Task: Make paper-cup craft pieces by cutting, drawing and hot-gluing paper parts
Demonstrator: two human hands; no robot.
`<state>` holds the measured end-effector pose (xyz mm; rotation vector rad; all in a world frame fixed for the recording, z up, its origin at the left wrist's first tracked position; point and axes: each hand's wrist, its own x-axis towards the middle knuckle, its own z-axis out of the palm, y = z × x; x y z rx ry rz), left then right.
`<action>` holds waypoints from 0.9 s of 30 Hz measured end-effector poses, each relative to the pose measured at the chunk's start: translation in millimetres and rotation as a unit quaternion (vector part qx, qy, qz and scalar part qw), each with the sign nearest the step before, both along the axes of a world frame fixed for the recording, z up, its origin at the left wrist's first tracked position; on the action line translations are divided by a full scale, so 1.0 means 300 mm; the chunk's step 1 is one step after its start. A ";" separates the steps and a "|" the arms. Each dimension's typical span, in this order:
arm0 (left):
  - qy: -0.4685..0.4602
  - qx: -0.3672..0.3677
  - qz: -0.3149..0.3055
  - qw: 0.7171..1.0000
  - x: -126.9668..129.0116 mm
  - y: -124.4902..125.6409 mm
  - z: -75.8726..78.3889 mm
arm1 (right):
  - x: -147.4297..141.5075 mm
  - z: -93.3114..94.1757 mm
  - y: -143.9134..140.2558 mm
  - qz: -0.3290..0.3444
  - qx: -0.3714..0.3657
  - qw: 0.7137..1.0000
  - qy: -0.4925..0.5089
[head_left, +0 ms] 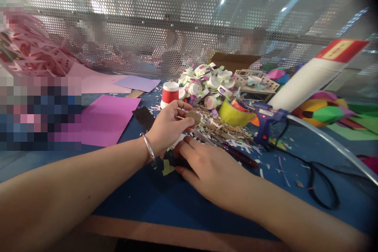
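My left hand, with a silver bangle on its wrist, pinches a small round brownish disc between thumb and fingers above the blue table. Just below it, my right hand lies palm down, its fingers pressing on a dark paper piece on the table. What is under the palm is hidden. A small yellow-green scrap lies beside the right fingers. Red-handled scissors rest just right of that hand.
A red-and-white paper cup stands behind the hands. Purple paper sheets lie left. A pile of paper scraps and small pots, yellow tape, a blue glue gun with black cord, a white tube sit right. Perforated screen behind.
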<state>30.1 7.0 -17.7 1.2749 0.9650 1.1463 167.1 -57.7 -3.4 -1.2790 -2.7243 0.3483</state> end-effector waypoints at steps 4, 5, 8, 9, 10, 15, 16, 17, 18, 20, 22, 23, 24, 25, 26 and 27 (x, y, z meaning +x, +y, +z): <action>0.001 -0.001 0.005 1.000 -0.002 -0.003 0.004 | 0.001 0.012 0.003 -0.001 -0.015 1.000 0.020; 0.000 -0.003 0.005 1.000 -0.002 -0.004 0.006 | 0.004 0.017 0.003 0.002 -0.023 0.999 0.031; 0.001 -0.003 -0.002 1.000 -0.004 -0.007 0.007 | 0.025 0.032 0.006 0.014 -0.060 0.994 0.093; 0.004 0.000 -0.007 1.000 -0.006 -0.007 0.006 | 0.036 0.037 0.007 0.014 -0.072 0.990 0.119; 0.006 0.004 -0.012 1.000 -0.008 -0.006 0.005 | 0.048 0.043 0.009 0.011 -0.081 0.986 0.146; 0.031 0.020 -0.037 0.999 -0.012 -0.004 -0.003 | 0.113 0.070 0.042 -0.068 -0.081 0.956 0.273; 0.039 0.022 -0.041 0.998 -0.011 -0.006 -0.002 | 0.125 0.073 0.054 -0.088 -0.065 0.948 0.298; 0.047 0.023 -0.046 0.998 -0.009 -0.009 0.000 | 0.135 0.074 0.066 -0.106 -0.051 0.939 0.322; 0.053 0.023 -0.054 0.997 -0.008 -0.014 0.003 | 0.144 0.073 0.079 -0.121 -0.039 0.930 0.344; 0.062 0.022 -0.073 0.995 -0.004 -0.025 0.013 | 0.157 0.067 0.104 -0.134 -0.023 0.915 0.379; 0.073 0.018 -0.091 0.993 -0.003 -0.037 0.024 | 0.165 0.058 0.124 -0.141 -0.019 0.908 0.395; 0.079 0.014 -0.097 0.992 -0.002 -0.043 0.029 | 0.167 0.054 0.131 -0.143 -0.022 0.905 0.399; 0.085 0.007 -0.102 0.991 -0.002 -0.048 0.033 | 0.168 0.051 0.136 -0.144 -0.026 0.904 0.401; 0.091 0.000 -0.106 0.990 -0.002 -0.052 0.035 | 0.169 0.048 0.139 -0.144 -0.028 0.904 0.402; 0.098 -0.005 -0.111 0.989 -0.001 -0.055 0.035 | 0.170 0.045 0.141 -0.145 -0.028 0.904 0.402; 0.104 -0.005 -0.114 0.988 -0.001 -0.056 0.033 | 0.170 0.044 0.142 -0.145 -0.025 0.904 0.402</action>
